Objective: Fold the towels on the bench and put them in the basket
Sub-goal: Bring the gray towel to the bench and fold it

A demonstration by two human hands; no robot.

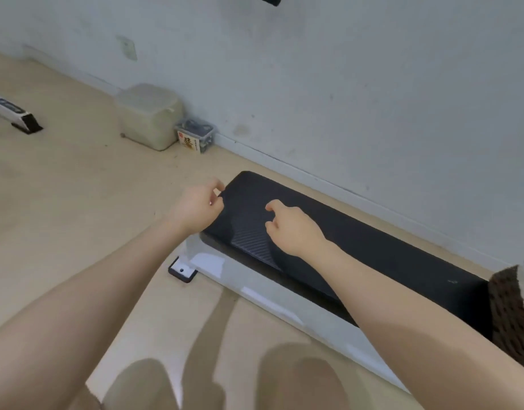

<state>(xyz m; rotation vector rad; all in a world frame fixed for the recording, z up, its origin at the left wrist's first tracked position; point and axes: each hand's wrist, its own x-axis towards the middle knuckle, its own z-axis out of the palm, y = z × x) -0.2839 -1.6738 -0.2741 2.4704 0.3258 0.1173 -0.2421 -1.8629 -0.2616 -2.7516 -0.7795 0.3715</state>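
Beige flooring runs up to a pale, scuffed wall, and along that wall stands the worktop (373,247), a long black padded bench on a white frame. Over its near end lies a dark ribbed towel (248,232), almost the same colour as the padding, so its edges are hard to trace. The left hand (195,208) is at the towel's far left corner with thumb and fingers curled together on the hem, apparently pinching it. The right hand (293,229) hovers over the middle of the cloth, fingers loosely bent, and whether it actually has fabric between them I cannot tell. The two hands sit apart across the towel's width, which suits taking an edge at two points to carry it over for a fold. At the right edge of view a brown woven basket (509,315) stands against the worktop's other end, close enough to receive a folded towel.
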